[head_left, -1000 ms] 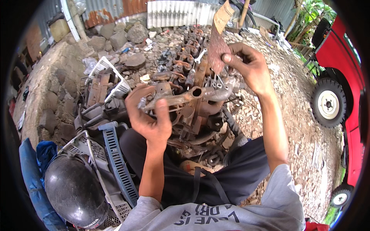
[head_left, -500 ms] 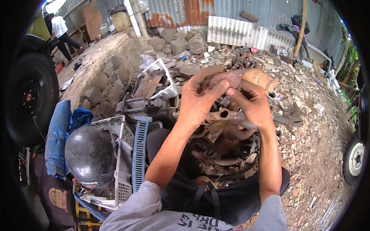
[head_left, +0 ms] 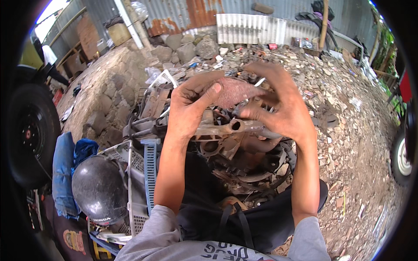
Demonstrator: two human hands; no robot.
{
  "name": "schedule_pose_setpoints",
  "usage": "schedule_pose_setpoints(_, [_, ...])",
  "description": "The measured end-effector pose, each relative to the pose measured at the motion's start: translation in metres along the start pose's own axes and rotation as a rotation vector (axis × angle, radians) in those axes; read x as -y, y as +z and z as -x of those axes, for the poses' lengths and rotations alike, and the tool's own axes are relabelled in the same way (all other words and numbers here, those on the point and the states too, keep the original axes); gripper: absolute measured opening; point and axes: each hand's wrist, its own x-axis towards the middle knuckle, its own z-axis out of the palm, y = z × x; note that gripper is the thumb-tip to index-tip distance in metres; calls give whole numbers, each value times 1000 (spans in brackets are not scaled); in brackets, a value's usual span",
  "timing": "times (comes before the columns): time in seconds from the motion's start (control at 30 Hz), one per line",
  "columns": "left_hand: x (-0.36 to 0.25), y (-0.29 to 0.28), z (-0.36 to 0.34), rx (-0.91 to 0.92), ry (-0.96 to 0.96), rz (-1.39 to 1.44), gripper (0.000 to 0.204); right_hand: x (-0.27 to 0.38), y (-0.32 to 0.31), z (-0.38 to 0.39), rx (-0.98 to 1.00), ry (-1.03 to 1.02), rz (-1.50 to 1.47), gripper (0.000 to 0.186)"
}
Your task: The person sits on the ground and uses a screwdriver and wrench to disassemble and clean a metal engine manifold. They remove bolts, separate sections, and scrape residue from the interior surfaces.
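Observation:
My left hand (head_left: 190, 101) pinches a reddish-brown, grainy sheet that looks like sandpaper (head_left: 234, 92), with the thumb on its near face. The sheet stretches rightward to a narrow end. Around that end my right hand (head_left: 281, 102) is open, thumb and fingers spread apart and slightly blurred, and I see nothing gripped in it. Below both hands a rusty metal pipe part with a round hole (head_left: 236, 126) lies across a heap of greasy metal parts (head_left: 248, 150) in front of my crossed legs.
Left of me stand a white plastic crate (head_left: 138, 191), a black helmet (head_left: 100, 189), a rolled blue tarp (head_left: 64, 174) and a large black wheel (head_left: 32, 130). Rubble (head_left: 339, 152) covers the ground to the right. Behind are stones (head_left: 207, 48) and a corrugated metal wall (head_left: 278, 8).
My right hand has let go of the sheet and spread its fingers. The left hand keeps its pinch. The tan side no longer shows, and the view has shifted slightly.

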Motion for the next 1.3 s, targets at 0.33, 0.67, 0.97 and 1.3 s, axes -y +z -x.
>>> schedule_pose_setpoints(0.33, [-16,7,-37,389,-97,-273,36,-22,-2,26,222,410,-676,76])
schedule_pose_setpoints(0.67, [27,-19,-29,205,-144,-338,37,4,17,24,257,195,181,62])
schedule_pose_setpoints(0.97, [24,-30,-20,258,161,-547,40,-6,30,20,229,100,409,48])
schedule_pose_setpoints(1.3, [29,-35,-23,203,317,-549,31,3,37,19,237,172,248,43])
